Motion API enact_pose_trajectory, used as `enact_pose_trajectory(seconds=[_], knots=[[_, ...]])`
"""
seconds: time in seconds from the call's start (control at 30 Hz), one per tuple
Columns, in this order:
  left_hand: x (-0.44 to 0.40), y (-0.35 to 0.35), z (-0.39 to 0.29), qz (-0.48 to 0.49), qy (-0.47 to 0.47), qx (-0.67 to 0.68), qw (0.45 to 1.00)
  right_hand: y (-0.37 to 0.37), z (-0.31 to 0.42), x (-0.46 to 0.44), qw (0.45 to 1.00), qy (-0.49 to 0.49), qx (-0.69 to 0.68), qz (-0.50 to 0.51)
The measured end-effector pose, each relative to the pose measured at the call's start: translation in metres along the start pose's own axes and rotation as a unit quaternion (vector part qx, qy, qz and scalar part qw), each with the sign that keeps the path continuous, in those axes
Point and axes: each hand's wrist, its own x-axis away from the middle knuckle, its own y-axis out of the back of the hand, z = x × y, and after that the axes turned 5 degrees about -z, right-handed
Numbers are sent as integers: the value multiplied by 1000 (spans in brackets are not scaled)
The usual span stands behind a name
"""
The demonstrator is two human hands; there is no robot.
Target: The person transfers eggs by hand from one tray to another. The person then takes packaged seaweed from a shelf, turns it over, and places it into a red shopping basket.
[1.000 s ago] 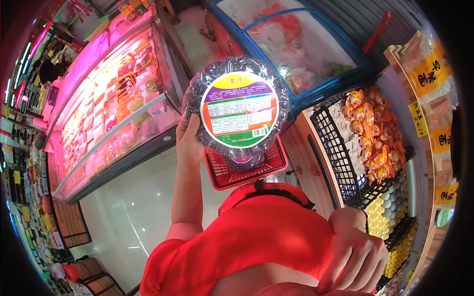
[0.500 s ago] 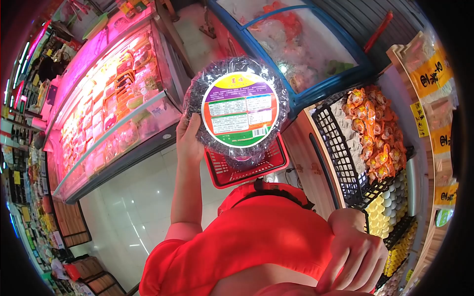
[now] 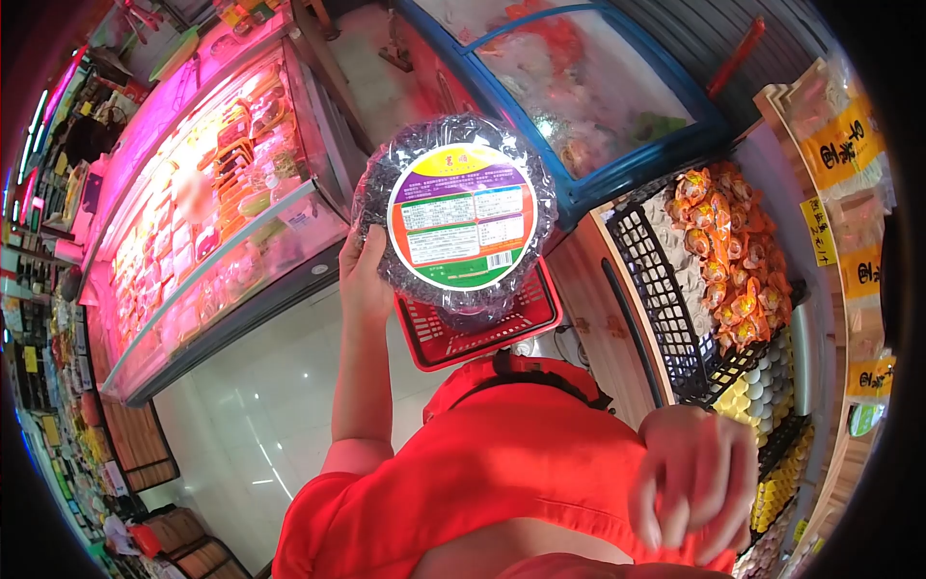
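Observation:
A round, dark package in clear wrap (image 3: 461, 214) faces the camera, its white-rimmed label printed in yellow, purple, orange and green. My left hand (image 3: 365, 275) grips its left edge, thumb on the front; the other fingers are hidden behind. Below and behind the package sits a red basket (image 3: 436, 345), with a dark wrapped item (image 3: 475, 316) partly visible over it. At the lower right, in front of the red shirt, my right hand (image 3: 696, 478) is blurred, its fingers bent loosely downward and slightly apart, holding nothing visible.
A pink-lit display case (image 3: 207, 207) with packed trays stands left. A blue-framed freezer (image 3: 579, 193) is beyond the package. To the right are a black crate (image 3: 658, 289), orange-wrapped items (image 3: 733, 256), eggs (image 3: 762, 386) and shelves with yellow-labelled packs (image 3: 851, 145).
The package and my left hand have shifted slightly left in view. My right hand has lifted a little, and its fingers have loosened and blurred.

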Motion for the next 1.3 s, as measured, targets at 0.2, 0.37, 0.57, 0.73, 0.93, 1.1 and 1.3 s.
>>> enact_pose_trajectory(seconds=[0.2, 0.37, 0.57, 0.73, 0.93, 1.1, 1.3], knots=[[-2, 0, 2, -13, 6, -9, 1000, 69, -47, 38, 907, -117, 23, -403], [-4, 2, 5, -27, -3, -21, 999, 92, -67, 55, 882, -134, -24, -451], [-6, 4, 8, -18, -6, -14, 1000, 97, -72, 58, 877, -147, -22, -458], [-8, 4, 8, -18, 5, -3, 1000, 97, -77, 60, 868, -153, 6, -472], [-8, 5, 11, -34, 8, -17, 999, 97, -83, 68, 847, -178, 103, -490], [-9, 6, 11, -20, 1, -6, 1000, 97, -85, 71, 837, -216, 101, -493], [-9, 6, 11, -35, 9, -4, 999, 105, -95, 89, 836, -247, 124, -475]])
